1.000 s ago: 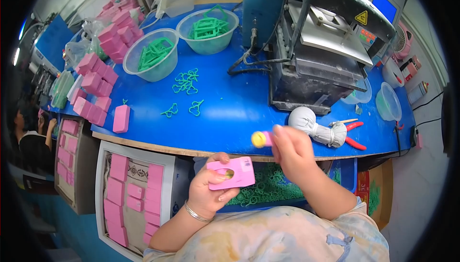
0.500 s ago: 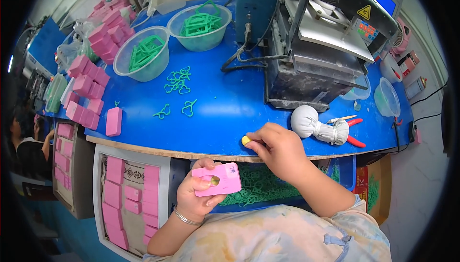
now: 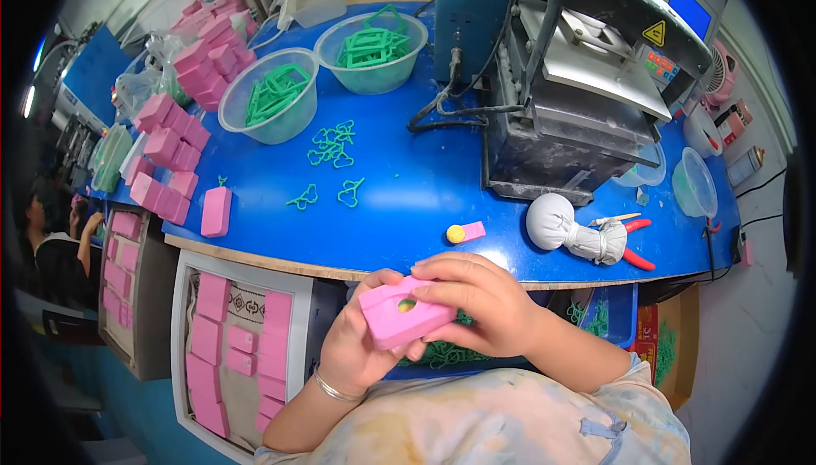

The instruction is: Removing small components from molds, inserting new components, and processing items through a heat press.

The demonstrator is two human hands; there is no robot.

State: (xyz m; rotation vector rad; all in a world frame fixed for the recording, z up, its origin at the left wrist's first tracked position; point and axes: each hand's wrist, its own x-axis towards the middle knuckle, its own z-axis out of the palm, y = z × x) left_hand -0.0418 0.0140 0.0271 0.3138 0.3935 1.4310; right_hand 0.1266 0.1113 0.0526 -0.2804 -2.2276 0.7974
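Observation:
My left hand (image 3: 350,342) holds a pink rubber mould block (image 3: 393,319) above the table's front edge, its fingers wrapped round the side. An oval opening in the block's face shows green and yellow inside. My right hand (image 3: 489,308) grips the same block from the right, fingers over its top edge. Beyond the hands, a small round yellow piece (image 3: 456,234) lies on the blue table against a small pink strip (image 3: 473,229). Loose green wax pieces (image 3: 333,142) lie farther back. Another pink block (image 3: 216,212) stands near the left front edge.
Two clear bowls hold green frames (image 3: 374,47). Stacked pink blocks (image 3: 174,133) line the left. A dark press-like machine (image 3: 561,142) fills the right back. A white cloth pouch (image 3: 551,220) and red-handled pliers (image 3: 639,259) lie before it. Below is an open blue tray (image 3: 625,312) of green pieces.
The yellow piece has left my right hand and lies on the table with the pink strip. My right hand has come back to the block, now tilted and held in both hands.

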